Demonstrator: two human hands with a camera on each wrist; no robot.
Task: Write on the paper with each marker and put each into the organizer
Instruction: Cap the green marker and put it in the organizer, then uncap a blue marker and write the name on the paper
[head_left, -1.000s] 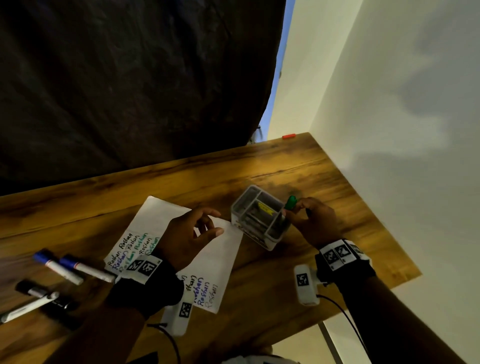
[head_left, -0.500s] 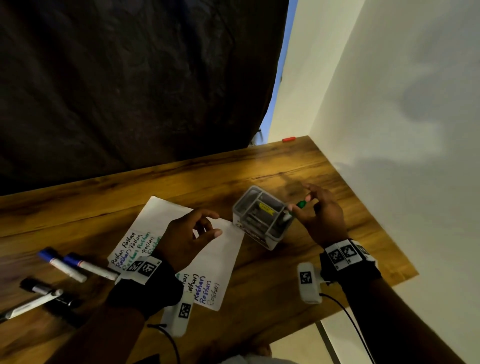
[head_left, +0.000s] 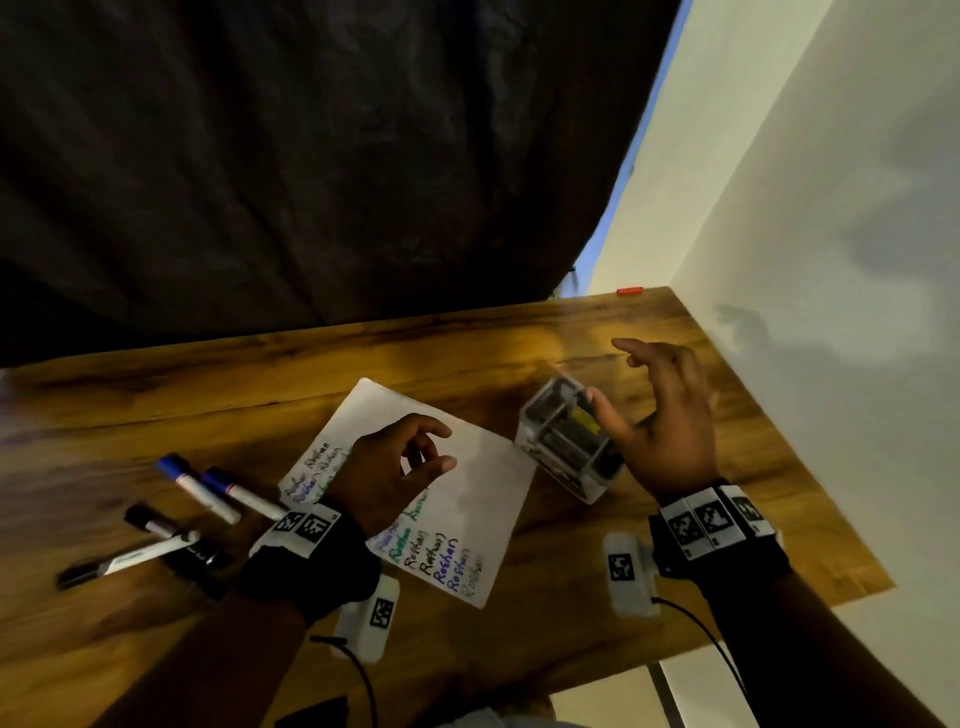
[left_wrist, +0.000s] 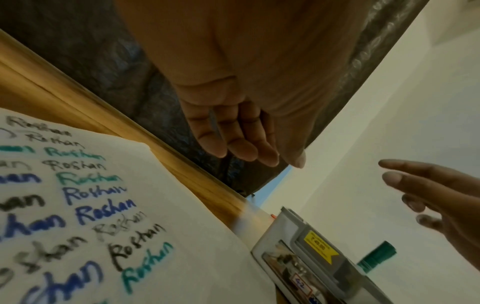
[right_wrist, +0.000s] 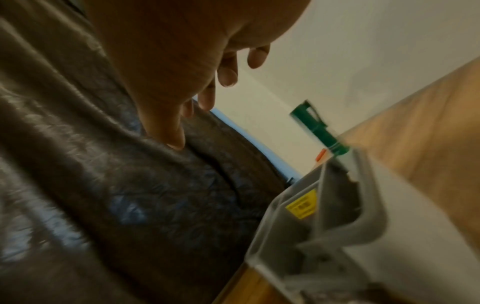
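A grey organizer with a yellow sticker stands right of the white paper, which carries rows of black, blue and green writing. A green marker stands upright in the organizer's far compartment, its cap poking above the rim. My right hand hovers over the organizer's right side, fingers spread, holding nothing. My left hand rests over the paper with loosely curled fingers, empty. Two blue-capped markers and black markers lie on the table at the left.
The wooden table ends at a white wall on the right and a dark curtain behind. A small red piece sits at the far corner. White tagged devices hang below both wrists.
My right hand let go of the green marker, which now stands in the organizer, and lifted away with fingers spread. The left hand stayed over the paper.
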